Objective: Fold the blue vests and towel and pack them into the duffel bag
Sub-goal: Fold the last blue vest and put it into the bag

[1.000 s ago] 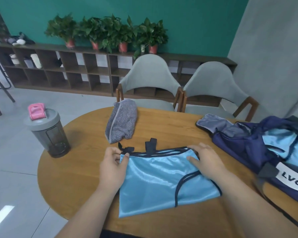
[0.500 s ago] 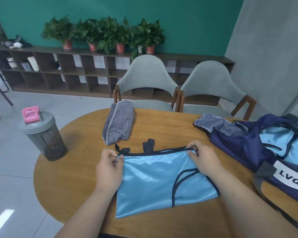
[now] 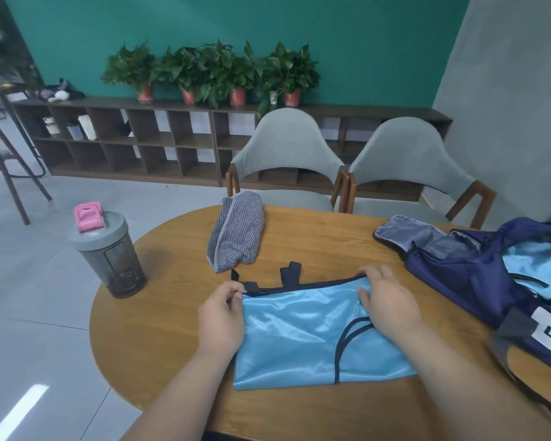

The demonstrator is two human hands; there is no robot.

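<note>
Folded blue vest (image 3: 299, 329) lies flat, rolled towel (image 3: 236, 230) behind, duffel bag (image 3: 458, 272) right.

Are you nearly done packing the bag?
About halfway. Done: one packed vest shows inside the open duffel bag. In hand: the left hand and right hand pinch the far corners of the second vest, part-folded on the table. Left: finish folding it, pack it, then pack the striped towel beyond it.

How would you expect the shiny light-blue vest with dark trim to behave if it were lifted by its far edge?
The shiny light-blue vest with dark trim would probably go floppy and unfold, since it lies flat in thin folded layers. Its glossy sheen suggests slippery cloth that may slide on the round wooden table.
</note>
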